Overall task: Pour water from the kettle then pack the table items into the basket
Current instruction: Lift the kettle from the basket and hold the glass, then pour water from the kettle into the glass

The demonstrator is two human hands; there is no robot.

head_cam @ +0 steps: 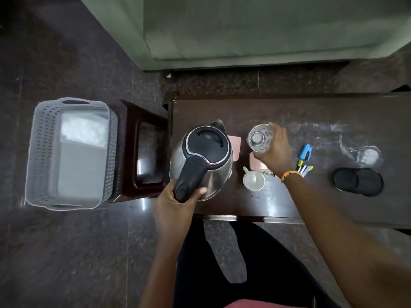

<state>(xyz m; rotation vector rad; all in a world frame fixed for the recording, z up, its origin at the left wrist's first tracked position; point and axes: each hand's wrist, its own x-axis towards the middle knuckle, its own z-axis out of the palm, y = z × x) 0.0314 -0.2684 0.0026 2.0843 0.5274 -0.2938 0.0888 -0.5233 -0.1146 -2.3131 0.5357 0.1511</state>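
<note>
At the far left a grey basket (66, 152) sits on the floor, apart from the counter (311, 116) and with nothing packed in it yet. Next, the left hand (175, 205) has its fingers (201, 190) wrapped tight around the black handle of the steel kettle (203, 156), which looks upright with its lid shut and its spout towards the far edge. Just right of it the right hand (275, 150) grips a clear glass (260, 137), mouth up. Near that wrist lie a white cup (253, 180), pink coasters (235, 145), a blue stapler (305, 151) and pens (304, 166); black round coasters (358, 181) sit well to the right. Pouring seems to be the step in hand, not yet begun. The next move calls for tipping the spout over the glass's mouth while holding the glass steady.
</note>
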